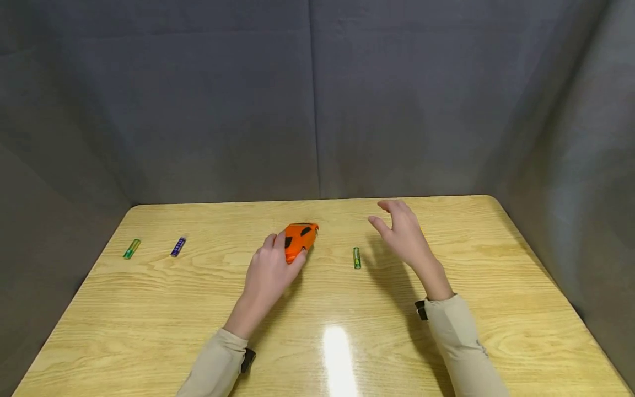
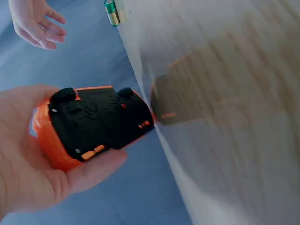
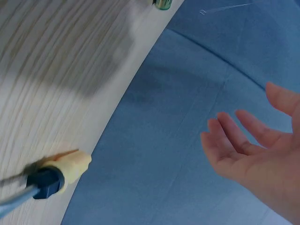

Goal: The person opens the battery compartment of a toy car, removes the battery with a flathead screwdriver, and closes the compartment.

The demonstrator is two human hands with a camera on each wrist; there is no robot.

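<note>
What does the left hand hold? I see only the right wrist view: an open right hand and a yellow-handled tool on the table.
Observer: The left hand grips an orange toy car; the left wrist view shows the car's black underside.
Operator: How many batteries lie on the table?
Observer: Three. A green battery lies between the hands, and a purple battery and a second green battery lie near the left edge.

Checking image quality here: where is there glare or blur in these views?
Head view: sharp, with a bright glare patch on the table near the front edge and soft shadows beside both arms. Left wrist view: the car is fairly clear, the tabletop smeared. Right wrist view: wood grain streaked by blur, the right hand soft.
</note>
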